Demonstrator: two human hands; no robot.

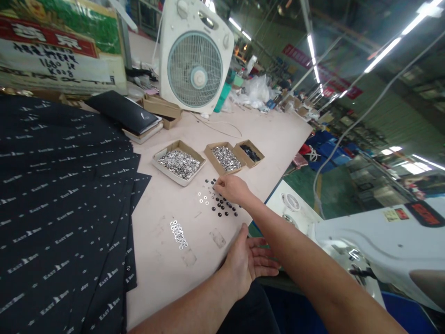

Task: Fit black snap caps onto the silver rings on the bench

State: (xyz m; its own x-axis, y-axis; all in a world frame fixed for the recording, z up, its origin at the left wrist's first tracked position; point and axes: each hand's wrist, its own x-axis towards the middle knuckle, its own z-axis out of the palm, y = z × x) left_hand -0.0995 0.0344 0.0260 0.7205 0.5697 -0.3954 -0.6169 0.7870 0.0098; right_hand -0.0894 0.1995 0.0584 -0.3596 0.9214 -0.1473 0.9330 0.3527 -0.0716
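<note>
My right hand is on the table among loose black snap caps, its thumb and fingertips pinched together. Whatever they hold, if anything, is too small to make out. Just past the table's edge my left hand is held low, palm turned up and fingers stretched out, with nothing visible in it. Several small silver rings lie left of the black caps. Nearer to me, silver snap parts sit grouped in close rows.
Open boxes hold silver parts, more silver parts and black pieces. Printed black fabric covers the table's left side. A box fan and a black notebook stand behind. A white machine is at right.
</note>
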